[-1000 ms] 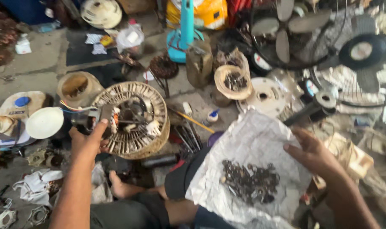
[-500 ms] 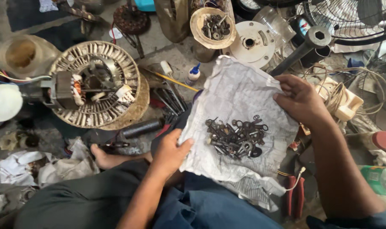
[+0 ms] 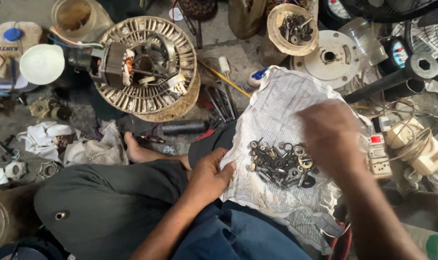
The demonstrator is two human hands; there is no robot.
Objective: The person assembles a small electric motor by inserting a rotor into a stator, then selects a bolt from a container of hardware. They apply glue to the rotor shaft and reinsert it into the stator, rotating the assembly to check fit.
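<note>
A crumpled sheet of newspaper (image 3: 276, 110) lies across my lap with a pile of small screws, washers and nuts (image 3: 281, 163) in its middle. My left hand (image 3: 210, 175) pinches the paper's left edge. My right hand (image 3: 332, 137), blurred by motion, hovers over the right side of the pile; whether it holds anything cannot be made out. A fan motor in a round cream grille housing (image 3: 144, 67) rests on the floor at the upper left.
A small bowl of screws (image 3: 293, 26) and a white round fan plate (image 3: 329, 58) sit at the top. Hand tools (image 3: 219, 103), a black tube (image 3: 183, 127), rags (image 3: 50, 139), a white lid (image 3: 41, 63), switch boxes (image 3: 416, 144) and fan guards (image 3: 428, 33) crowd the floor.
My right hand has left the paper's upper right corner and swept down over the pile. My left hand still grips the left edge. The camera has moved closer.
</note>
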